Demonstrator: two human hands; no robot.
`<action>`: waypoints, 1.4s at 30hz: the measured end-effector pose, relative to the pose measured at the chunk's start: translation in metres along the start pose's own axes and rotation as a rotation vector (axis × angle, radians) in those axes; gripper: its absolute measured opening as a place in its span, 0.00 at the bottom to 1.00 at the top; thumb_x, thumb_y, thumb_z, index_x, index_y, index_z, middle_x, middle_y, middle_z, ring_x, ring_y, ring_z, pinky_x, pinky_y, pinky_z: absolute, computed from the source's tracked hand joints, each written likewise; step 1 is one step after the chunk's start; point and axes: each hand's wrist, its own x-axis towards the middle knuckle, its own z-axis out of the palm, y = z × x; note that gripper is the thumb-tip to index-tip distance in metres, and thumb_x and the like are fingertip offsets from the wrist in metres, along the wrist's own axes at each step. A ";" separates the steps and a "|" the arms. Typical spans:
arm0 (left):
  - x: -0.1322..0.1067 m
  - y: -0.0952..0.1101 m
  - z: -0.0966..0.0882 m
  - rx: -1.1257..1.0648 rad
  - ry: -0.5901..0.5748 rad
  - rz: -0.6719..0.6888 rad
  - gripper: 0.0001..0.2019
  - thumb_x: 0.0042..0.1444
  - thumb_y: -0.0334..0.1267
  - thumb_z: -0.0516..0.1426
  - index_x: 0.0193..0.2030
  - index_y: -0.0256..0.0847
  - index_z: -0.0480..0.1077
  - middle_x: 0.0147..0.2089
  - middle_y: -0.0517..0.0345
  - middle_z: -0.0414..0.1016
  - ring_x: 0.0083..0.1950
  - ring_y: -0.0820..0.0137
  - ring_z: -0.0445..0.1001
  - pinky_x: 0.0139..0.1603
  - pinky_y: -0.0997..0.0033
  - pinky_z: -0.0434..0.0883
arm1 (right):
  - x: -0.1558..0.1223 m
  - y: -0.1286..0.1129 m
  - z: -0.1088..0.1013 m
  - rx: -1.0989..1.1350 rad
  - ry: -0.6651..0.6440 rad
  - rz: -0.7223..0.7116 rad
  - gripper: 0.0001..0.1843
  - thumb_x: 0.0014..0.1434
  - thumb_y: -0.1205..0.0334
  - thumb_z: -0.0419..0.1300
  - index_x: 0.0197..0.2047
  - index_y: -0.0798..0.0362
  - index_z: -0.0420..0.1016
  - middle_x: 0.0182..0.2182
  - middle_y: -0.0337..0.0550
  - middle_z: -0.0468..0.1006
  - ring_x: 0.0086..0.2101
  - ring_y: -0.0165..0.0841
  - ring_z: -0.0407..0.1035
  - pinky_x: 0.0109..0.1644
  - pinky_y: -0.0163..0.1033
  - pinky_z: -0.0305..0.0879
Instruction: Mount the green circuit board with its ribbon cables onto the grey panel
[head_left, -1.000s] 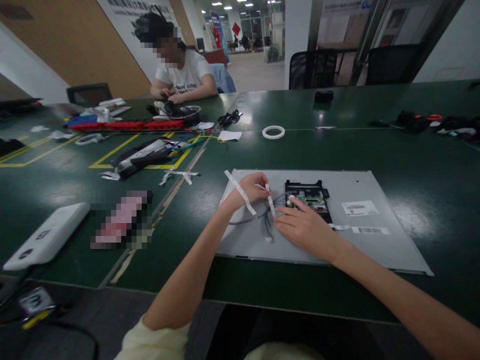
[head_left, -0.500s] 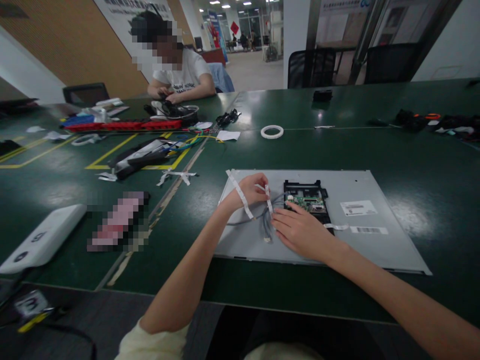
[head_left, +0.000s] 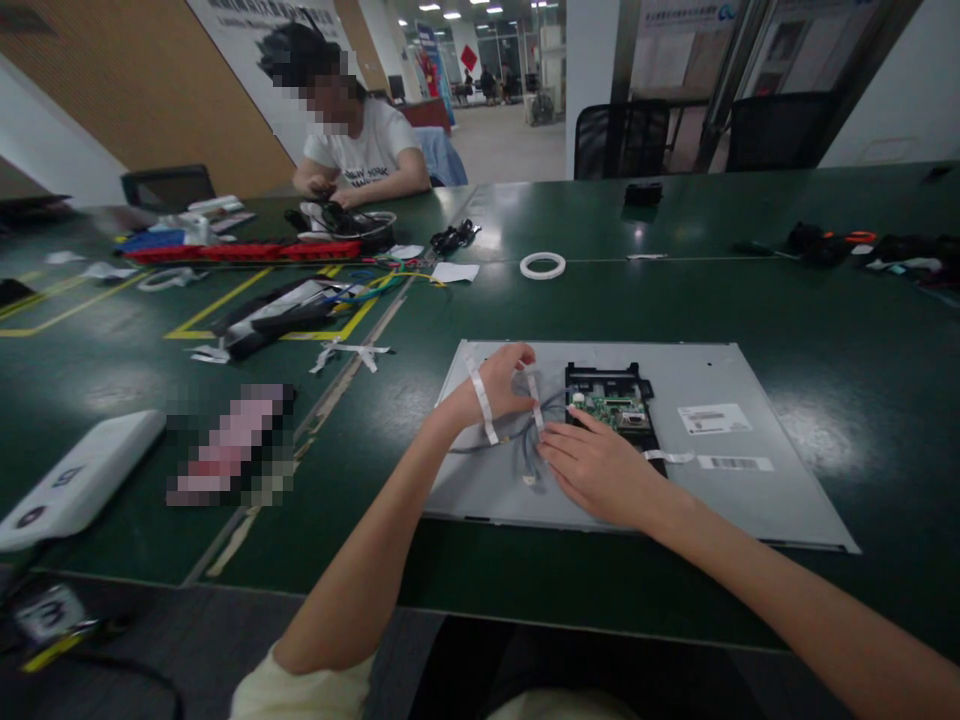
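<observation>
Tape (head_left: 535, 390), a short white strip, seems to cross the grey cables (head_left: 528, 447) on the pale panel (head_left: 679, 382) near the centre of the frame. The left hand (head_left: 507, 380) curls by its upper end, thumb and forefinger apart; whether it pinches the strip, I cannot tell. The right hand (head_left: 592, 462) lies loosely spread, fingertips near the lower end, gripping nothing visible. Pressing evenly, with the cables flat and the board (head_left: 611, 408) untouched, should work best.

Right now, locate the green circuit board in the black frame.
In the head view, the green circuit board lies right of picture centre, within the black frame on the flat grey panel, just beyond the right hand.
</observation>
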 end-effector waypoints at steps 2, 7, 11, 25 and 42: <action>0.000 0.000 -0.001 0.022 -0.002 0.053 0.21 0.40 0.33 0.61 0.44 0.40 0.63 0.43 0.55 0.66 0.43 0.67 0.67 0.42 0.67 0.67 | 0.000 0.000 0.000 0.000 0.004 -0.005 0.17 0.61 0.67 0.51 0.52 0.59 0.71 0.50 0.51 0.73 0.54 0.37 0.63 0.64 0.50 0.49; 0.001 -0.003 0.002 -0.008 -0.168 0.155 0.08 0.46 0.29 0.55 0.36 0.39 0.67 0.36 0.58 0.68 0.37 0.72 0.68 0.37 0.73 0.66 | 0.000 -0.001 -0.001 -0.019 -0.011 -0.018 0.17 0.62 0.67 0.49 0.51 0.60 0.72 0.50 0.51 0.73 0.54 0.37 0.63 0.65 0.50 0.47; 0.003 -0.009 0.007 -0.001 -0.157 0.145 0.05 0.48 0.29 0.55 0.33 0.38 0.69 0.34 0.58 0.69 0.34 0.73 0.68 0.35 0.74 0.65 | -0.001 -0.004 -0.003 -0.032 -0.010 -0.044 0.17 0.62 0.69 0.48 0.50 0.60 0.72 0.48 0.51 0.74 0.52 0.37 0.65 0.65 0.52 0.45; 0.006 -0.030 0.013 0.090 0.046 0.033 0.01 0.50 0.31 0.56 0.30 0.38 0.69 0.30 0.60 0.68 0.32 0.73 0.68 0.36 0.74 0.66 | -0.006 -0.015 -0.015 -0.052 -0.039 -0.135 0.13 0.60 0.68 0.49 0.39 0.60 0.76 0.41 0.52 0.77 0.45 0.38 0.69 0.64 0.53 0.46; 0.003 0.050 0.040 -0.224 0.451 0.069 0.02 0.49 0.30 0.57 0.29 0.38 0.67 0.31 0.60 0.69 0.33 0.74 0.68 0.29 0.75 0.65 | -0.007 -0.003 -0.025 0.358 0.344 0.409 0.08 0.61 0.63 0.54 0.43 0.54 0.69 0.38 0.43 0.75 0.39 0.32 0.69 0.44 0.38 0.65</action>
